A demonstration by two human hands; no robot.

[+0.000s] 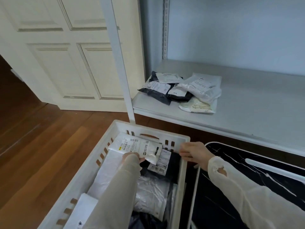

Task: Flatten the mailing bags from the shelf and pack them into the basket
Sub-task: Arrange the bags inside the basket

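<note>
A white mailing bag (140, 147) is pinched by the left hand (132, 157) inside the basket (181, 179); its rim is gripped by the right hand (192, 152); unflattened, the bag could spring up.

No text legible anywhere. White mailing bag (138, 148) in basket, lower centre of frame: label w/ barcodes, a yellow mark and rows of print, all too blurred to read. Label (159, 162) on black bag just right of it: barcodes, print unreadable. Bags on shelf (179, 90), centre right: white shipping labels w/ barcode strips and small print, too small to make out. White sheet (82, 217), lower left: small dark logo, unreadable.
</note>
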